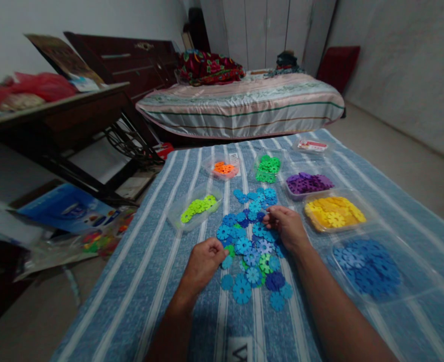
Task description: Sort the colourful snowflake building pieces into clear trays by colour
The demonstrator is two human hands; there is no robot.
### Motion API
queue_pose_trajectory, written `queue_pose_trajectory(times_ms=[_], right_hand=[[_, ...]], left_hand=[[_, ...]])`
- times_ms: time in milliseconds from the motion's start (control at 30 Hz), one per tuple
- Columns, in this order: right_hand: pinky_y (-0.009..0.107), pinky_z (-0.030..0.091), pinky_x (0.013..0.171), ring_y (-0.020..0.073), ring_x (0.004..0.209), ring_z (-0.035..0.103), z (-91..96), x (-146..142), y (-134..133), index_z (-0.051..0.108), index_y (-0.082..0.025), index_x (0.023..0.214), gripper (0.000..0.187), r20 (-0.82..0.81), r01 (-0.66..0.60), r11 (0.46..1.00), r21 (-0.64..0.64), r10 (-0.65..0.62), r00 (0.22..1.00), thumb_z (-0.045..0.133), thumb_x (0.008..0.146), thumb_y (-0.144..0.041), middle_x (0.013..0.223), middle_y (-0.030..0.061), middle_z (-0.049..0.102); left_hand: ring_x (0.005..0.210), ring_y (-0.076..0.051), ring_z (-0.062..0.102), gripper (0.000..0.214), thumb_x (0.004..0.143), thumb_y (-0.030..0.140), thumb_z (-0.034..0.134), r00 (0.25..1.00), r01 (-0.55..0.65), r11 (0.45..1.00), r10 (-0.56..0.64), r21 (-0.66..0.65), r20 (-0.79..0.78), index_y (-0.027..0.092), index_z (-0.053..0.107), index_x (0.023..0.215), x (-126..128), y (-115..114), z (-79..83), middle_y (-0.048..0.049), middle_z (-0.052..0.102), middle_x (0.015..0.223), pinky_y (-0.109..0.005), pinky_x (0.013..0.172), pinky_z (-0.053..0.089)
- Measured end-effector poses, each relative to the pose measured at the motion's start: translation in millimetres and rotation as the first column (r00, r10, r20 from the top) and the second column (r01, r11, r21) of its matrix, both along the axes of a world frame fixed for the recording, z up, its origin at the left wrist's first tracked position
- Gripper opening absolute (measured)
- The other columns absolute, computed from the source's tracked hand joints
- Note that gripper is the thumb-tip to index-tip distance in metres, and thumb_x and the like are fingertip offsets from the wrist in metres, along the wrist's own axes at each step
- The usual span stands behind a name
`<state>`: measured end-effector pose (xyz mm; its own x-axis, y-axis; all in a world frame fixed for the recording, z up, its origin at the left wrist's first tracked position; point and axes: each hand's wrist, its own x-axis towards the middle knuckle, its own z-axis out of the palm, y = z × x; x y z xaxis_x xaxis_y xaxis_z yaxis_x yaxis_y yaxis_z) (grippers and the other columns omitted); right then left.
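Note:
A loose pile of flower-shaped plastic discs [243, 245], mostly blue with several green ones, lies on the striped cloth between my hands. At its left edge my left hand [206, 255] is closed, thumb and forefinger pinched at a green disc [230, 249]. My right hand [287, 227] reaches over the pile's right side with its fingers bent together. Its fingertips meet beside a dark blue disc [260, 216]; whether they grip that disc is hard to see.
Clear tubs hold sorted discs: lime [199, 208], orange [224, 168], green [268, 168], purple [308, 183], yellow [335, 212] and blue [368, 266]. A lidded box [312, 146] sits at the far right corner. Beyond stands a bed [240, 108]; a sewing table [56, 108] is at left.

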<state>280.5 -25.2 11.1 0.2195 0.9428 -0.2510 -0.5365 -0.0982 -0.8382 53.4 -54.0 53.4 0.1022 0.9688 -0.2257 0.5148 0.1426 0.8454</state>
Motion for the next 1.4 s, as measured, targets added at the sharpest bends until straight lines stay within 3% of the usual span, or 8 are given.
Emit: queue_pose_trajectory(times_ms=[200,433,567,767,900,1000,1167,1400], right_hand=[[0.021,0.048,0.047,0.0116,0.051,0.060,1.0,-0.4,-0.5,0.069,-0.016,0.073,0.023,0.008,-0.001,1.000,-0.006,0.001,1.000,0.076,0.064,-0.036,0.059,0.0026,0.068],[0.021,0.047,0.047,0.0114,0.049,0.059,0.3,-2.8,0.9,0.069,-0.016,0.073,0.026,-0.013,-0.007,1.000,0.003,0.007,1.000,0.076,0.063,-0.039,0.058,0.0030,0.068],[0.021,0.046,0.047,0.0113,0.049,0.059,2.2,-4.5,2.2,0.069,-0.016,0.072,0.028,-0.022,0.003,1.000,0.002,-0.003,1.000,0.077,0.062,-0.041,0.057,0.0028,0.067],[0.021,0.045,0.047,0.0106,0.048,0.057,4.6,-5.6,1.8,0.068,-0.015,0.073,0.030,-0.027,-0.007,1.000,0.006,0.007,1.000,0.077,0.062,-0.041,0.057,0.0031,0.067],[0.021,0.045,0.047,0.0106,0.047,0.057,3.8,-5.7,1.9,0.068,-0.015,0.072,0.030,-0.035,-0.006,1.000,0.008,0.006,0.999,0.077,0.063,-0.042,0.057,0.0031,0.067],[0.021,0.045,0.047,0.0103,0.047,0.056,3.4,-5.8,2.5,0.068,-0.015,0.072,0.029,-0.043,-0.005,1.000,0.010,0.005,0.999,0.077,0.063,-0.041,0.057,0.0028,0.067],[0.020,0.045,0.046,0.0103,0.047,0.057,3.1,-6.2,2.9,0.068,-0.016,0.072,0.028,-0.040,-0.004,1.000,0.006,0.005,0.999,0.077,0.062,-0.040,0.056,0.0026,0.067],[0.021,0.046,0.046,0.0117,0.049,0.059,2.5,-6.4,1.6,0.068,-0.016,0.071,0.027,-0.010,0.008,1.000,-0.003,-0.008,1.000,0.077,0.062,-0.039,0.057,0.0035,0.067]], left_hand=[[0.044,-0.010,0.050,0.024,0.063,0.039,0.067,0.981,-0.123,0.991,0.130,-0.053,0.147,0.017,0.057,0.069,3.1,7.3,15.5,0.0044,0.055,0.048,-0.020,0.044,0.036],[0.039,-0.010,0.052,0.023,0.062,0.033,0.068,0.960,-0.111,0.994,0.113,-0.022,0.256,0.015,0.059,0.073,26.9,39.4,22.2,0.0012,0.061,0.048,-0.019,0.042,0.040],[0.042,-0.010,0.055,0.018,0.064,0.027,0.067,0.937,-0.108,0.994,0.094,0.023,0.338,0.014,0.058,0.073,58.9,71.3,30.3,0.0016,0.062,0.049,-0.019,0.043,0.043],[0.053,-0.011,0.064,0.010,0.069,0.011,0.061,0.861,-0.140,0.974,0.032,0.177,0.508,0.014,0.053,0.074,131.2,140.6,53.1,0.0040,0.059,0.057,-0.020,0.051,0.049],[0.054,-0.011,0.064,0.009,0.070,0.008,0.060,0.891,-0.143,0.977,0.059,0.156,0.450,0.013,0.053,0.073,152.3,160.4,51.9,0.0032,0.058,0.058,-0.018,0.050,0.047],[0.050,-0.011,0.061,0.004,0.070,0.013,0.060,0.951,-0.072,0.979,0.010,0.188,0.311,0.014,0.056,0.069,139.9,152.0,41.3,0.0036,0.057,0.053,-0.017,0.045,0.043],[0.046,-0.011,0.059,0.008,0.069,0.019,0.059,0.994,0.095,0.962,-0.107,0.256,0.036,0.016,0.058,0.062,90.9,128.3,30.8,0.0045,0.056,0.049,-0.019,0.047,0.041],[0.057,-0.015,0.059,0.013,0.075,0.024,0.054,0.911,0.311,0.914,-0.208,0.261,-0.356,0.018,0.060,0.065,37.3,91.1,26.2,0.0026,0.058,0.055,-0.024,0.056,0.041]])
